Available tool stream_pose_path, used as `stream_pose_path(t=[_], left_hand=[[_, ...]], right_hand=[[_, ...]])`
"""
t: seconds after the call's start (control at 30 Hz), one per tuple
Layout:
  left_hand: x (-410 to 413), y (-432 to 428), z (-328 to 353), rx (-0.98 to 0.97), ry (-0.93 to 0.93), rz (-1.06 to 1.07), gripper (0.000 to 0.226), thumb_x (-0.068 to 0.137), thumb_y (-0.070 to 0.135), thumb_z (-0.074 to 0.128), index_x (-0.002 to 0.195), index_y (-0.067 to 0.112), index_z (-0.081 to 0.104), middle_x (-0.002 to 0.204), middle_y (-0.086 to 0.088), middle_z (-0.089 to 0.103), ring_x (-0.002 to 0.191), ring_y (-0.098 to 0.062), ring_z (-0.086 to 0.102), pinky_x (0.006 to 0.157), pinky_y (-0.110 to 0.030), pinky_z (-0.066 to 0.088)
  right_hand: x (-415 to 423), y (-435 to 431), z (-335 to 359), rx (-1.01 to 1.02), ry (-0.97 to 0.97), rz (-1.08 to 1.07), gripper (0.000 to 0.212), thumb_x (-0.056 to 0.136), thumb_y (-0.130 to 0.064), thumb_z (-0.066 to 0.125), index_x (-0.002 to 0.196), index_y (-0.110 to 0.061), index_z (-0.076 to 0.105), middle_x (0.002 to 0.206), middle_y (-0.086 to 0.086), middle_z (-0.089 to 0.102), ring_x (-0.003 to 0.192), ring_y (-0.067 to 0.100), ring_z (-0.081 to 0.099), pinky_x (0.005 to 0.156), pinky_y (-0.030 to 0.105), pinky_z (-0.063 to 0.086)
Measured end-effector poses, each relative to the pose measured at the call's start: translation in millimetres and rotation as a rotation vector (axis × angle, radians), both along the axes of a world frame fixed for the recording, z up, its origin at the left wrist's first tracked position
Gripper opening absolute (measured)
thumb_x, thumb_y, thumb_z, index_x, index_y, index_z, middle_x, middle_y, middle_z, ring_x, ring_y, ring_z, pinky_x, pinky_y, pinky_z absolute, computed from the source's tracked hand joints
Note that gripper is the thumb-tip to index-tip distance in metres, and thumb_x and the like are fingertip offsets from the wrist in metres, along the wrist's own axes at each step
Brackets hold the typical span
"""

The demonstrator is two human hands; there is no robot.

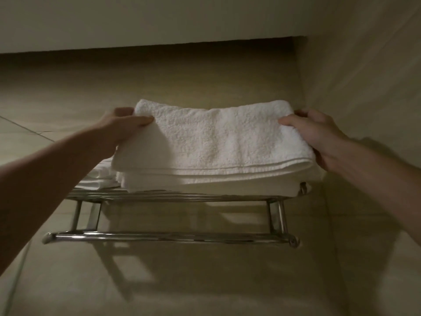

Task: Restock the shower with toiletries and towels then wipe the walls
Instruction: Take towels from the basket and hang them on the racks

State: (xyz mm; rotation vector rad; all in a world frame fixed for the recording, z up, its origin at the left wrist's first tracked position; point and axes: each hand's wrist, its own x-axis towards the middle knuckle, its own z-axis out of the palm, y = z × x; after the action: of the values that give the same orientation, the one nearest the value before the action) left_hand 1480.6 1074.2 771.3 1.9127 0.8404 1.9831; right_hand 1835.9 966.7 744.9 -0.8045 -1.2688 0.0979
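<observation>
Folded white towel (214,137) sits atop a second folded towel (205,185) on top shelf of chrome wall rack (173,197). The left grip (120,127) clasps towel's left end, thumb on top. The right grip (319,137) clasps right end, thumb on top, fingers curled under. More white linen (98,176) just beside, at left.

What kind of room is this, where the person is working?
Most likely a bathroom, perhaps a hotel's. A chrome towel rack is fixed to a beige tiled wall, and the left hand and right hand hold a folded white towel over other white towels stacked on it.
</observation>
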Motion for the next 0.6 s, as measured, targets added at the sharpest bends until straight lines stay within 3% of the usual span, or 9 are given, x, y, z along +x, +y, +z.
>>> stream_pose_path(t=[0.1,0.2,0.27,0.37,0.5,0.6], left_hand=[[8.8,20.2,6.6,-0.040,0.017,0.082,0.022,0.089,0.032,0.075,0.104,0.017,0.071,0.097,-0.011,0.071,0.074,-0.022,0.067,0.068,-0.031,0.055],[20.2,40.0,13.1,-0.015,0.094,0.261,0.053,0.095,0.038,0.067,0.139,0.012,0.053,0.121,-0.011,0.060,0.099,-0.025,0.061,0.080,-0.033,0.048],[28.3,50.7,15.4,-0.024,0.149,0.340,0.059,0.099,0.038,0.061,0.146,0.008,0.044,0.130,-0.013,0.053,0.116,-0.031,0.054,0.089,-0.034,0.041],[34.3,63.5,12.1,-0.078,0.253,0.437,0.050,0.099,0.041,0.057,0.133,0.004,0.054,0.127,-0.017,0.059,0.113,-0.036,0.056,0.087,-0.038,0.043],[46.0,69.0,4.2,0.035,0.435,0.657,0.038,0.100,0.035,0.056,0.111,0.001,0.066,0.107,-0.019,0.066,0.085,-0.030,0.054,0.066,-0.032,0.040],[54.8,54.1,-7.6,0.175,0.525,0.813,0.035,0.101,0.036,0.054,0.105,0.005,0.071,0.088,-0.007,0.062,0.070,-0.023,0.053,0.055,-0.024,0.034]], right_hand=[[7.2,20.0,1.4,-0.032,-0.012,-0.015,0.043,0.086,-0.030,0.075,0.126,-0.023,0.061,0.110,-0.002,0.068,0.093,0.015,0.069,0.072,0.029,0.057],[12.0,34.4,1.4,-0.071,-0.029,-0.048,0.041,0.085,-0.030,0.076,0.123,-0.023,0.062,0.108,-0.003,0.068,0.092,0.015,0.068,0.068,0.029,0.055],[14.1,43.9,0.8,-0.083,-0.026,-0.087,0.036,0.084,-0.030,0.076,0.117,-0.022,0.065,0.105,-0.002,0.068,0.090,0.016,0.067,0.070,0.030,0.055],[14.1,56.5,-2.4,-0.128,-0.032,-0.119,0.024,0.085,-0.028,0.075,0.106,-0.020,0.067,0.097,0.000,0.067,0.083,0.017,0.065,0.072,0.030,0.054],[13.0,68.4,-6.4,-0.198,-0.079,-0.216,0.022,0.087,-0.024,0.072,0.103,-0.009,0.071,0.084,0.005,0.068,0.068,0.015,0.061,0.060,0.024,0.047],[14.0,74.2,-7.1,-0.195,-0.265,-0.435,0.022,0.089,-0.017,0.067,0.105,-0.003,0.074,0.101,0.014,0.072,0.075,0.019,0.060,0.066,0.028,0.045]])
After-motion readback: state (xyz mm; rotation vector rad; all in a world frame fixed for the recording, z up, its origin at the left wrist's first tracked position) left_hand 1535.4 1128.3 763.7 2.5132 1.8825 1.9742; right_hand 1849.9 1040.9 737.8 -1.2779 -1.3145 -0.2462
